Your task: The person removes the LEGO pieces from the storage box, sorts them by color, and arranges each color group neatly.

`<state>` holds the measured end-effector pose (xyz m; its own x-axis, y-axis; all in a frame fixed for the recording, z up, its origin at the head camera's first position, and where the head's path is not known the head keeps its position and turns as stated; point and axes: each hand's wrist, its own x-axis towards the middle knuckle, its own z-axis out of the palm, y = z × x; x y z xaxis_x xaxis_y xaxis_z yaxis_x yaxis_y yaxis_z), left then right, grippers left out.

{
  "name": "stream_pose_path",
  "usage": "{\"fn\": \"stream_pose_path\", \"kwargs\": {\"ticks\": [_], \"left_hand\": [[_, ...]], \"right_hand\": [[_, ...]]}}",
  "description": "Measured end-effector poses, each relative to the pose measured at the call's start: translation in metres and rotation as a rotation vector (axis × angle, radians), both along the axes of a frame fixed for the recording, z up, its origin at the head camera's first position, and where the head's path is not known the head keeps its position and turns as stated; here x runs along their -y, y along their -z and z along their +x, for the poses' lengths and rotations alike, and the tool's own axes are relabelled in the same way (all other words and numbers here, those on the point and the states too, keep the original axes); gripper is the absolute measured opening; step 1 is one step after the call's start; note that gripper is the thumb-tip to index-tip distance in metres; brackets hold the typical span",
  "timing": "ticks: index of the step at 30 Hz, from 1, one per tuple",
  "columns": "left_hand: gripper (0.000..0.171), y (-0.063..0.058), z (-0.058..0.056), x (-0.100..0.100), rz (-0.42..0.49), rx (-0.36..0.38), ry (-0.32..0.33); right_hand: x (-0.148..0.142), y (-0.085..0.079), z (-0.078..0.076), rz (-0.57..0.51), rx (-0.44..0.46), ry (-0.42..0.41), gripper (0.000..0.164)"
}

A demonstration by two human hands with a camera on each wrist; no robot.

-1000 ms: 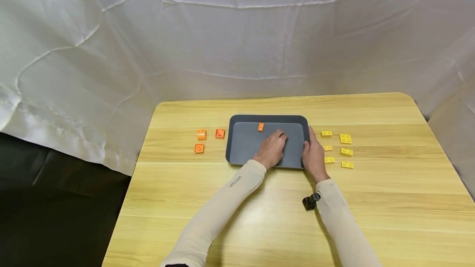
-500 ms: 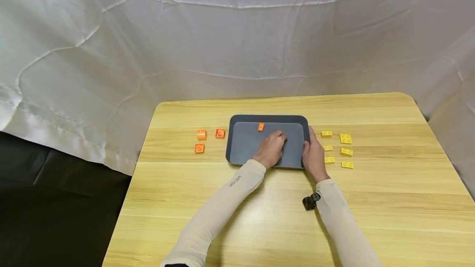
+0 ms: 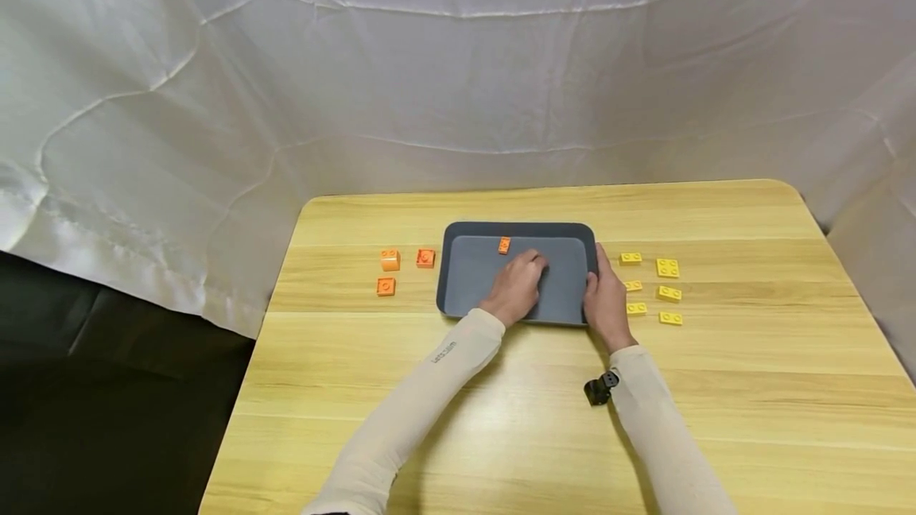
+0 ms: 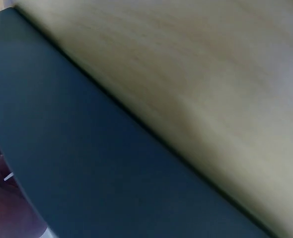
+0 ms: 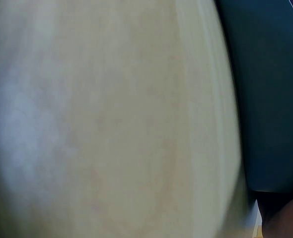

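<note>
A dark grey rectangular tray (image 3: 465,276) lies on the table with a small orange toy brick (image 3: 504,245) inside near its far wall. My left hand (image 3: 514,288) reaches over the near rim into the tray, fingers bent and pointing down close to the tray floor; I cannot tell whether they hold anything, since the back of the hand hides them. At the tray's right end, my right hand (image 3: 607,300) grips the side wall, thumb at the rim and fingers along the outside. Both wrist views mostly show the tray's outer wall (image 4: 97,148) and blurred table.
Left of the tray lie three orange bricks, including a rounded one (image 3: 390,261) and a square one (image 3: 386,287). Several yellow bricks (image 3: 668,268) stand to the right, some close beside my right hand. A pale curtain (image 3: 458,102) hangs behind the wooden table (image 3: 544,427).
My left hand has shifted slightly left inside the tray. The right hand keeps its grip on the tray's right end, and the bricks lie as before.
</note>
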<state>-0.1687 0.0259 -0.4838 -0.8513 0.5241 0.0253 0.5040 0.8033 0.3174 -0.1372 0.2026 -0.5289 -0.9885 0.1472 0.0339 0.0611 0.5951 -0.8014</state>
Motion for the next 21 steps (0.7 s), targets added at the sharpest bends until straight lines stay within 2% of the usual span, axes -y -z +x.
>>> {"fn": "stream_pose_path", "kwargs": {"ticks": [14, 21], "left_hand": [[0.033, -0.01, -0.001, 0.023, 0.054, -0.073, -0.021], [0.038, -0.015, 0.0, 0.04, 0.064, -0.05, -0.037]], "right_hand": [[0.001, 0.0, 0.001, -0.007, -0.016, -0.01, 0.058], [0.001, -0.002, 0.002, -0.022, -0.015, -0.01, 0.058]]}}
